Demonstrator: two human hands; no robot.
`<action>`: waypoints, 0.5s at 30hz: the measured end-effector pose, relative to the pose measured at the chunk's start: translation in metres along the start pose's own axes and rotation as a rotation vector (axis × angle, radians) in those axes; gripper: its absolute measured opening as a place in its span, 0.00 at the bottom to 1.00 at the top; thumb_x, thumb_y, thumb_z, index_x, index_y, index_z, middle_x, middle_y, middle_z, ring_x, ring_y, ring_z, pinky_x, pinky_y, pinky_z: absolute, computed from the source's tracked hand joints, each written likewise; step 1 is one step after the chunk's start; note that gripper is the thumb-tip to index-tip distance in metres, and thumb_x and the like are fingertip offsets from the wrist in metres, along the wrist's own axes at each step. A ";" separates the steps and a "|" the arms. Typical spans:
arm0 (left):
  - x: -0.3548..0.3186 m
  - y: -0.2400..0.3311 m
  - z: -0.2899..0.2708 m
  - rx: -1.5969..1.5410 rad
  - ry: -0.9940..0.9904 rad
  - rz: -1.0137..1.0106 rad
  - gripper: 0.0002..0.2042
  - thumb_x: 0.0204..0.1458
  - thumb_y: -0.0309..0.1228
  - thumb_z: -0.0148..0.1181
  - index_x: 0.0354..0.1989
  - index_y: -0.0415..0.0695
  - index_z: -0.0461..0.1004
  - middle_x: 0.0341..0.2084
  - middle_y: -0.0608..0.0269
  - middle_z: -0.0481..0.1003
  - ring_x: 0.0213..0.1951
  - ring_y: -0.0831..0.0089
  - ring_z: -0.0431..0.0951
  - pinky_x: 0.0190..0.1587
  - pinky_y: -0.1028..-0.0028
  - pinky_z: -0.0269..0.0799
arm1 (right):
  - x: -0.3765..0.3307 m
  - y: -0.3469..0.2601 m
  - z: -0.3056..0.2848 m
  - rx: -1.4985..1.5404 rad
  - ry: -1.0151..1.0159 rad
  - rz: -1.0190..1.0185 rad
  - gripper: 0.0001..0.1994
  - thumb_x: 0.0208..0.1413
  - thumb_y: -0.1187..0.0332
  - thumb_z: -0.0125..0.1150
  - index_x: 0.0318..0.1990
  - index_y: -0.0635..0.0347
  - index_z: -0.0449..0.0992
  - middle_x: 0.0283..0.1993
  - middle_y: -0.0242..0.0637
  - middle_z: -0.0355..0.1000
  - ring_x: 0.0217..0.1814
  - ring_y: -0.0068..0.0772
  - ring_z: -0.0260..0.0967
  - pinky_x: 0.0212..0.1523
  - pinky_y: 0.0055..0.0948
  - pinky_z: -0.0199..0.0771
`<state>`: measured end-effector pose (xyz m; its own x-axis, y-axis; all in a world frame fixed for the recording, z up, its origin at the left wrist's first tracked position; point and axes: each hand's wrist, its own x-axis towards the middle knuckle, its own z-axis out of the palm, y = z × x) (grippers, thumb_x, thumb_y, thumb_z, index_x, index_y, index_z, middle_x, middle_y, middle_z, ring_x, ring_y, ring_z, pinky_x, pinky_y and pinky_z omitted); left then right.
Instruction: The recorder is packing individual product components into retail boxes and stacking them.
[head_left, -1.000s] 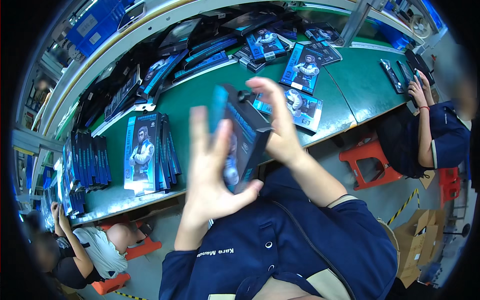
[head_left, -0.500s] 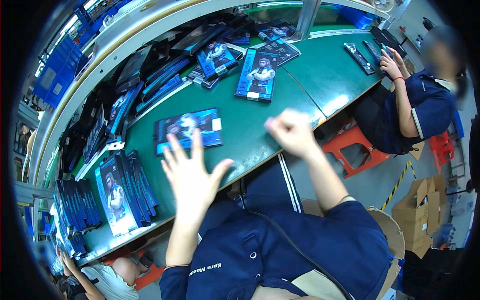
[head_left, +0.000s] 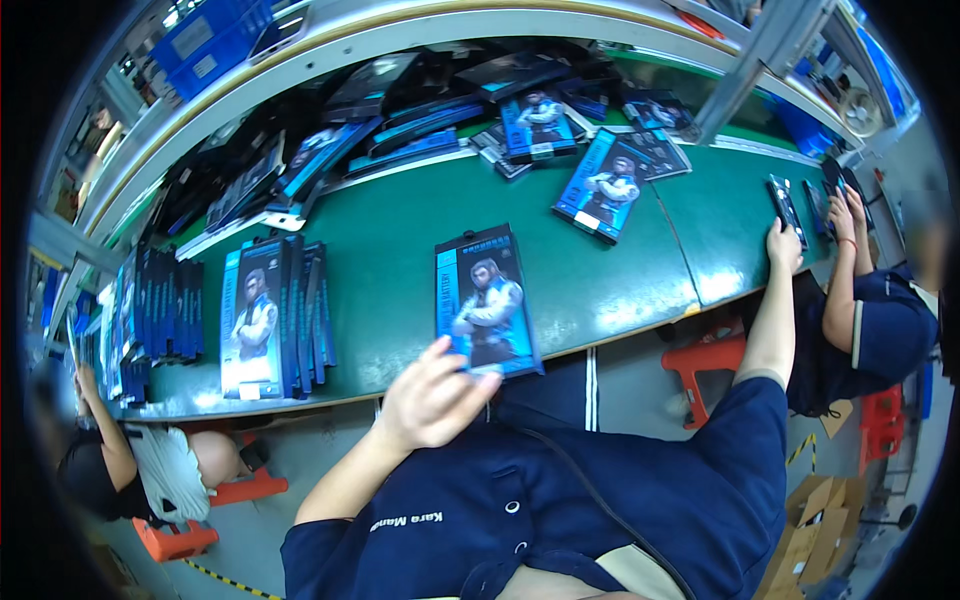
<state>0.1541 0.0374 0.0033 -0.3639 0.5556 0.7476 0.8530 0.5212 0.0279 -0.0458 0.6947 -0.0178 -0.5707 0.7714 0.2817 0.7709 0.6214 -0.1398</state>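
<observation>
A flat black-and-blue box printed with a figure in a white jacket lies on the green table in front of me, its lower end by the front edge. At its lower left corner, my left hand has bent fingers closed on the box's edge, slightly blurred. My right arm stretches far to the right. There, my right hand closes round the near end of a narrow dark package with a clear-looking front. Beside it, a co-worker's hands hold another dark item.
Similar boxes stand in an upright row at left, and a loose heap fills the back under the shelf. Another box lies right of centre. Co-workers sit on both sides; an orange stool stands below the table.
The box before me has turned from lying sideways to lengthwise and come nearer. My right hand has gone from above the table to the package at far right. The view has shifted.
</observation>
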 end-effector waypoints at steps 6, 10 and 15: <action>0.001 0.004 -0.024 -0.266 0.498 -1.037 0.41 0.52 0.24 0.60 0.73 0.39 0.44 0.70 0.41 0.41 0.66 0.51 0.56 0.66 0.56 0.54 | -0.084 0.016 -0.004 0.002 0.577 -0.163 0.26 0.57 0.42 0.56 0.24 0.56 0.83 0.34 0.43 0.78 0.38 0.51 0.75 0.41 0.46 0.75; 0.036 -0.013 -0.031 0.083 -0.395 -0.612 0.40 0.42 0.40 0.72 0.67 0.49 0.62 0.69 0.37 0.46 0.70 0.34 0.43 0.71 0.48 0.38 | -0.067 0.082 0.014 0.478 0.335 0.291 0.31 0.40 0.47 0.77 0.42 0.67 0.78 0.56 0.50 0.68 0.57 0.50 0.66 0.49 0.42 0.77; 0.048 -0.049 0.005 -0.099 -0.574 -0.467 0.38 0.38 0.48 0.73 0.62 0.54 0.68 0.60 0.40 0.62 0.63 0.42 0.60 0.69 0.47 0.46 | -0.125 0.078 -0.012 1.512 -0.326 0.341 0.24 0.51 0.75 0.70 0.54 0.63 0.68 0.52 0.41 0.70 0.50 0.34 0.72 0.40 0.31 0.83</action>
<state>0.0928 0.0423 0.0345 -0.8119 0.5554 0.1799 0.5813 0.7404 0.3374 0.0890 0.6445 -0.0523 -0.6239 0.7690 -0.1389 0.0025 -0.1758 -0.9844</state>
